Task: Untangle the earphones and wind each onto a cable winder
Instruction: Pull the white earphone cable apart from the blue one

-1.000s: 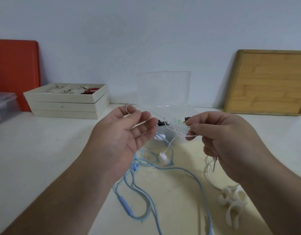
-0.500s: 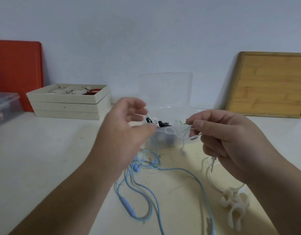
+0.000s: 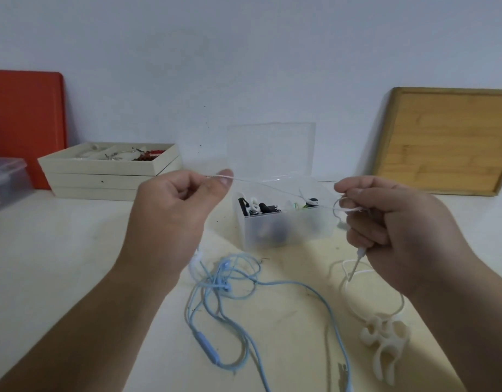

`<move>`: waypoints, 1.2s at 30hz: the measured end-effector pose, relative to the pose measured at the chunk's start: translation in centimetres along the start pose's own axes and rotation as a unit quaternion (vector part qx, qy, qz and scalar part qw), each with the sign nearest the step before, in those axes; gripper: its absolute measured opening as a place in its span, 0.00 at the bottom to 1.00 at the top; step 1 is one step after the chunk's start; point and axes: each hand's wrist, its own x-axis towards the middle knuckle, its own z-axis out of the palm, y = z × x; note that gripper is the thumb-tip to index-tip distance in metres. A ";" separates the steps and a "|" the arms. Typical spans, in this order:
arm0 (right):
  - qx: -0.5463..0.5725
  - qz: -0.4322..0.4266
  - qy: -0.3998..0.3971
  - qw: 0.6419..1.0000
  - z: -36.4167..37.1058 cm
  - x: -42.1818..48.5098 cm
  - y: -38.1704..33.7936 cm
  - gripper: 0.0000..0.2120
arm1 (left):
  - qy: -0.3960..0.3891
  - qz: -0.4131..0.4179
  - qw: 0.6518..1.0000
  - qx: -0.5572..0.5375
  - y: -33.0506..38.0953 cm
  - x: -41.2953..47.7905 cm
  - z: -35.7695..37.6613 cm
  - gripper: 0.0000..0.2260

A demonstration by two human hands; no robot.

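On the table (image 3: 60,264) the blue earphones (image 3: 230,281) lie tangled, a cable winder (image 3: 385,346) unused. The left hand (image 3: 176,216), open a second ago, now pinches the white earphone cable (image 3: 272,185), drawn taut to the right hand (image 3: 394,222) gripping its loops (untangling underway).

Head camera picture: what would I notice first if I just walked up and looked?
First, the two hands in the middle: the left hand and right hand pinch a thin white earphone cable stretched between them, in front of a clear plastic box with its lid up. Below them, blue earphones lie in a tangle on the table, and a white cable winder sits near the right.
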 end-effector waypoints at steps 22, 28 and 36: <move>-0.091 -0.019 -0.198 0.976 1.1 -1.9 -0.4 0.11 | -0.268 -0.041 0.962 0.015 0.3 -2.5 2.3 0.10; -0.124 -0.020 -0.211 0.969 0.8 -1.6 -0.1 0.15 | -0.230 -0.044 0.972 -0.008 0.5 -2.5 2.3 0.01; -0.240 -0.037 -0.206 0.948 0.7 -1.2 0.3 0.11 | -0.139 -0.174 0.965 -0.138 0.4 -1.9 1.8 0.11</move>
